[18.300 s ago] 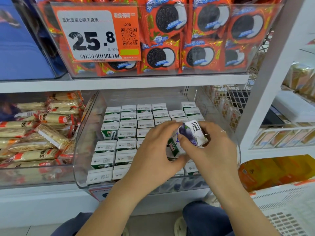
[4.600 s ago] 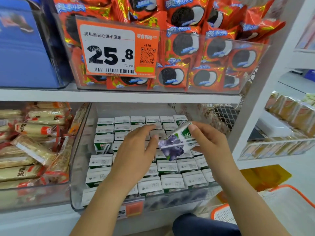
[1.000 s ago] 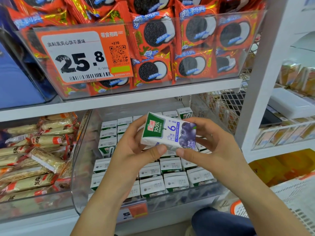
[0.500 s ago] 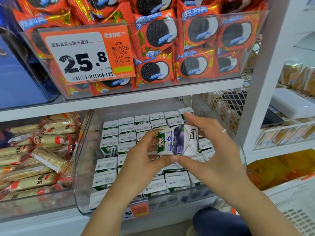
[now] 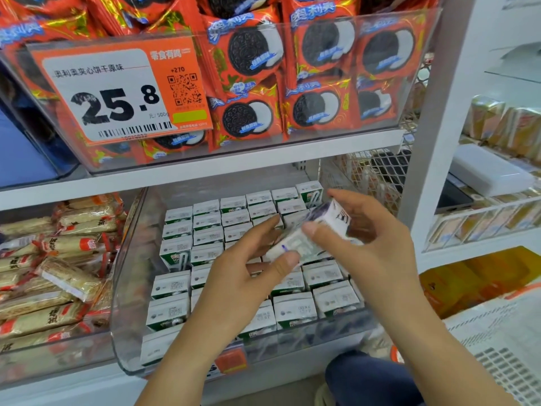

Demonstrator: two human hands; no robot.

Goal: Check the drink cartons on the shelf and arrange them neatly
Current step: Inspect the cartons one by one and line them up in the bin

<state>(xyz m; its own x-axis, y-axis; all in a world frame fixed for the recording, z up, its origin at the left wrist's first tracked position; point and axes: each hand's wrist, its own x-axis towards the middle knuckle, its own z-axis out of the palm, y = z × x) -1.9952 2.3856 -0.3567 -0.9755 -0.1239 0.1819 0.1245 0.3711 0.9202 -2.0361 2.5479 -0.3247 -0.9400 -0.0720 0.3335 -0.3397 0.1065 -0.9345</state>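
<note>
Person crouched at shelf, knee in dark trousers [image 5: 369, 376] at bottom edge; both forearms reach up into clear bin [image 5: 123, 288] on lower shelf. Left hand [image 5: 243, 276]: thumb tip pressed on near-left end of held carton [image 5: 310, 232], index finger along its far side, other fingers loosely spread, so a pinch. Right hand [image 5: 377, 247]: thumb on carton's near face, fingers curled round its right end. Held carton is blurred, tilted, right end higher, white w/ dark purple patch; sits above the bin's right-centre, clear of the rows below. Drink cartons [image 5: 205, 238] stand upright in rows filling the bin front to back, white tops up; one gap in left col. shows a green side face. Wafer packs [image 5: 55, 259] piled in bin to the left; white basket [image 5: 509, 347] at lower right. Upper shelf: orange cookie packs [image 5: 322, 74] behind clear front, price tag [image 5: 117, 92] reading 25.8 at its left; wire basket [image 5: 377, 174] behind bin's far-right corner.
</note>
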